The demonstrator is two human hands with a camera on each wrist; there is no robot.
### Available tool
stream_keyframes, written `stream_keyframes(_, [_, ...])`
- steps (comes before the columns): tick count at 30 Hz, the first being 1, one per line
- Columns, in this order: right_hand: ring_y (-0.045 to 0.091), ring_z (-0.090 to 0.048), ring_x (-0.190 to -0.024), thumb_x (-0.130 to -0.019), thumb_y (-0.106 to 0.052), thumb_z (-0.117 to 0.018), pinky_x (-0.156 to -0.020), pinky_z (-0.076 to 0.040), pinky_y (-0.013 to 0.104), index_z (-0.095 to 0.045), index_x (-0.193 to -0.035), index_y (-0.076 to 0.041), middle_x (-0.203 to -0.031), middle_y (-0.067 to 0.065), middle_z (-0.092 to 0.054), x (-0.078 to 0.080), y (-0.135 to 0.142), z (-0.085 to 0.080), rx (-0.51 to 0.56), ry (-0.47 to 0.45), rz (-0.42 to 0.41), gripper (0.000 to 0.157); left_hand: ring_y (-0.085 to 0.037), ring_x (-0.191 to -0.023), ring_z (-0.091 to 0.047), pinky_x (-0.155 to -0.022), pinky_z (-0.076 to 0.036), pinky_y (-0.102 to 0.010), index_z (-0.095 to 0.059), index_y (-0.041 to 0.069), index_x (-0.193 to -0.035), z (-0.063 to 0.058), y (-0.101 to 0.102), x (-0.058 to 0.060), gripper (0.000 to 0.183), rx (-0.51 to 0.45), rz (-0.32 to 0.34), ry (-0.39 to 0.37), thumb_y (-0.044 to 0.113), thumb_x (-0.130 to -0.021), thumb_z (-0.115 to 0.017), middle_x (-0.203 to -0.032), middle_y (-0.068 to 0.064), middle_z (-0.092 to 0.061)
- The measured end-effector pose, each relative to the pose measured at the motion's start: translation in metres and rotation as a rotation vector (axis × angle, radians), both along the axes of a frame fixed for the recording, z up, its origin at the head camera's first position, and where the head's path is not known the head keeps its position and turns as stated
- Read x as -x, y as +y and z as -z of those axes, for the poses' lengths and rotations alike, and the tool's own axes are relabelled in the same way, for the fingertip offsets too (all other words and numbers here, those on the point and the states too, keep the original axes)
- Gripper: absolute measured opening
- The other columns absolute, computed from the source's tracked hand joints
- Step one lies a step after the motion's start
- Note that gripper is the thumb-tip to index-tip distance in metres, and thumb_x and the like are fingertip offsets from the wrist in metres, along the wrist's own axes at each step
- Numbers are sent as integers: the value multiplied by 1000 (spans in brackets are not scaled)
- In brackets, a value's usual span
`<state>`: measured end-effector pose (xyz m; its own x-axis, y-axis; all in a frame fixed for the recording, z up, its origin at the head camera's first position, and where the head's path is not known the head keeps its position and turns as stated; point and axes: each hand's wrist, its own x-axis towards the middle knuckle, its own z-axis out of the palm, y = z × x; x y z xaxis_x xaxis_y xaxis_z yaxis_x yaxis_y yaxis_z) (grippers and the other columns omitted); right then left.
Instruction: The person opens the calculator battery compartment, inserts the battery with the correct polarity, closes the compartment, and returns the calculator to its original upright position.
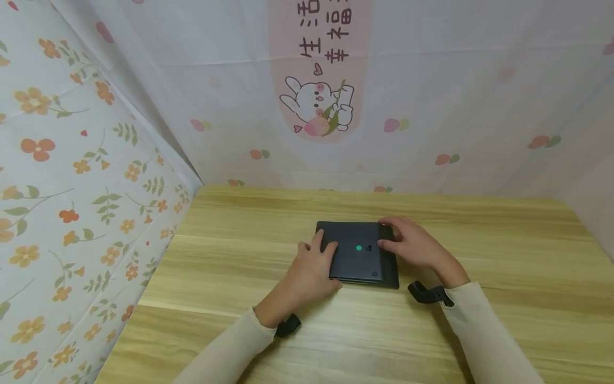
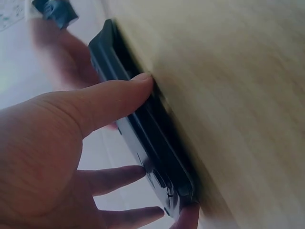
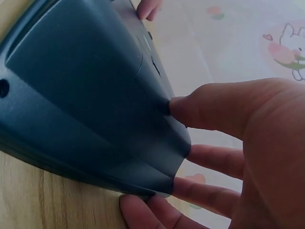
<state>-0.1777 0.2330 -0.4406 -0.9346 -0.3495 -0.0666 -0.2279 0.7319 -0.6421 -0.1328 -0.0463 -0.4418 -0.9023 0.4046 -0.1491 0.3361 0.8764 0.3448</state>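
A flat black device (image 1: 347,261), shaped like a desktop calculator turned face down, lies on the table. Its upper side has a small green round sticker (image 1: 358,248) beside a latch-like notch. My left hand (image 1: 309,269) grips its left part; the thumb (image 2: 126,93) lies along the near edge and the other fingers spread over the top and far side. At the right end, my right hand (image 1: 417,245) holds the device, with its thumb (image 3: 190,107) on the upper side and fingers around the edge. The device's underside is hidden.
A wood-grain table (image 1: 240,229) carries the device. Behind it hangs a pale printed cloth (image 1: 230,106) with a rabbit picture, and a floral cloth (image 1: 96,202) covers the left side. Black straps (image 1: 424,293) sit at both wrists.
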Motion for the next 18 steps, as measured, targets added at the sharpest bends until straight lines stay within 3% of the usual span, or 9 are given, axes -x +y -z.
stream_keyframes(7, [36, -59, -106, -107, -22, -71, -94, -48, 57, -56, -154, 6, -150, 32, -58, 3, -1, -2, -23, 23, -17, 57, -52, -122, -67, -89, -64, -50, -58, 9, -159, 0, 7, -5, 81, 140, 76, 133, 50, -95, -86, -161, -36, -47])
stream_keyframes(12, [43, -61, -122, -107, -22, -71, -104, -48, 63, -56, -154, 7, -152, 33, -57, 4, 1, -1, -18, 31, -32, 56, -41, -97, -80, -76, -67, -40, -62, 7, -154, -4, 9, -4, 77, 224, 155, 211, 53, -97, -83, -150, -39, -57])
stream_keyframes(18, [53, -52, -142, -110, -19, -66, -112, -44, 70, -56, -152, 9, -153, 34, -55, 7, 3, -2, 5, 19, -63, 52, -31, -80, -82, -65, -65, -33, -65, 10, -152, -7, 8, -2, 74, 325, 224, 282, 58, -97, -79, -143, -35, -65])
